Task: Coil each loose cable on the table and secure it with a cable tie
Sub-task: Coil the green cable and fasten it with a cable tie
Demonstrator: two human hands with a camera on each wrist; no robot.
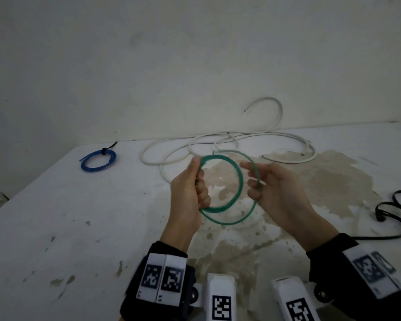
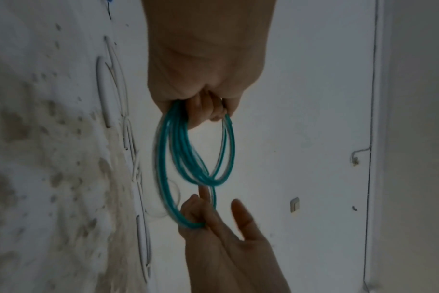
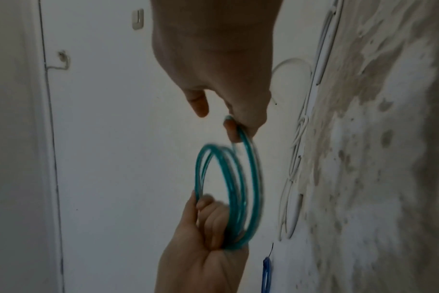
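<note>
The left hand [image 1: 188, 188] grips the green cable [image 1: 235, 172] coil above the worktop [image 1: 79, 228] middle; the right hand [image 1: 280, 193] pinches its outer loop, forefinger straight. White cable [image 1: 229, 137] sprawls along the far edge, blue coil [image 1: 98, 160] far-left, black cable [image 1: 394, 212] at the right edge.

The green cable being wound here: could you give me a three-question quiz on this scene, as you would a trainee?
1. True or false: the blue cable already carries a tie.
2. Which of the hands grips the bundled loops of the green cable? A) left hand B) right hand C) neither
3. Fill in: the cable lying loose by the wall is ____.

Key: 1 true; 2 A; 3 white.
</note>
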